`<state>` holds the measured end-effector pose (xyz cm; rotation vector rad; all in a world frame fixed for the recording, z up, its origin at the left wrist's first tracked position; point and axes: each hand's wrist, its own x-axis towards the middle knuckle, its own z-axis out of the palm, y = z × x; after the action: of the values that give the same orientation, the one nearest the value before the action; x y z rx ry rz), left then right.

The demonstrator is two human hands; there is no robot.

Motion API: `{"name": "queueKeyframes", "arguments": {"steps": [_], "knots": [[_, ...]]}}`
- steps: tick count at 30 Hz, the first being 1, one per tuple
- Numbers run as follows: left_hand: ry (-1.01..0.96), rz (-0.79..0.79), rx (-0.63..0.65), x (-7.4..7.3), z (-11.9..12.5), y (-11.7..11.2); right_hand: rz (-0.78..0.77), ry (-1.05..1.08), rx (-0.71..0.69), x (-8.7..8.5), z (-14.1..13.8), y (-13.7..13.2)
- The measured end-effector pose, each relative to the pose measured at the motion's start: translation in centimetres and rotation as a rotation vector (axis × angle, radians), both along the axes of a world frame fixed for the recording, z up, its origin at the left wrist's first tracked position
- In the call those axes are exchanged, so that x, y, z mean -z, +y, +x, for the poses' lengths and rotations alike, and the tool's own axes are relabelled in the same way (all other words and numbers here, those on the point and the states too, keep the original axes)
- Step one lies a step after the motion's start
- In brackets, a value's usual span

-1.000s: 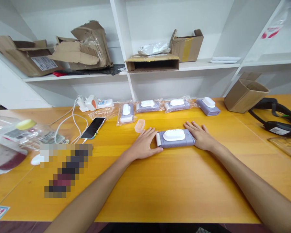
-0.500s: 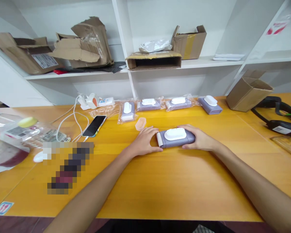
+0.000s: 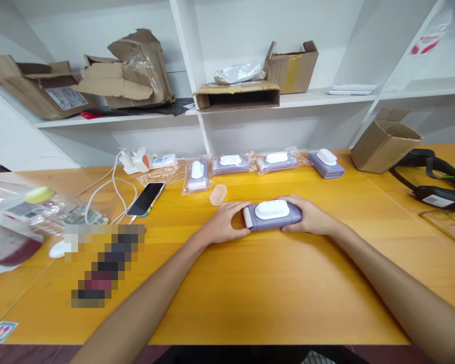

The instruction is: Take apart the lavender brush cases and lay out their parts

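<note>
A lavender-grey rectangular device (image 3: 273,221) with a white bristled top (image 3: 272,209) and a pale roller at its left end lies on the yellow wooden table (image 3: 250,303). My left hand (image 3: 225,223) holds that roller end, fingers wrapped against it. My right hand (image 3: 307,216) cups the opposite end, with the fingers running along the near side. The device's underside is hidden. A small peach translucent cap (image 3: 218,194) sits just beyond my left hand.
Three plastic-wrapped devices (image 3: 230,164) and one unwrapped device (image 3: 326,164) line the table's far side. A phone (image 3: 145,199), white cables, a plastic bag (image 3: 18,207), black straps (image 3: 436,189) and a cardboard box (image 3: 384,146) lie around. Shelves hold torn cartons.
My hands have moved from lying flat beside the device to gripping both of its ends. The view has shifted slightly.
</note>
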<state>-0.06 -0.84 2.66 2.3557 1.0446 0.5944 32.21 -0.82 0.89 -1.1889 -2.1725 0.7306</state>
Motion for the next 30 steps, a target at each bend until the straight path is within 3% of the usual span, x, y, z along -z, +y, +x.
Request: {"name": "queueKeyframes", "arguments": {"steps": [12,30], "knots": [[-0.017,0.060,0.016,0.37,0.34,0.32,0.035,-0.027,-0.013,0.00,-0.14,-0.01],[0.019,0.074,0.074,-0.45,0.16,0.45,0.045,-0.043,-0.010,0.40,-0.12,0.13]]}}
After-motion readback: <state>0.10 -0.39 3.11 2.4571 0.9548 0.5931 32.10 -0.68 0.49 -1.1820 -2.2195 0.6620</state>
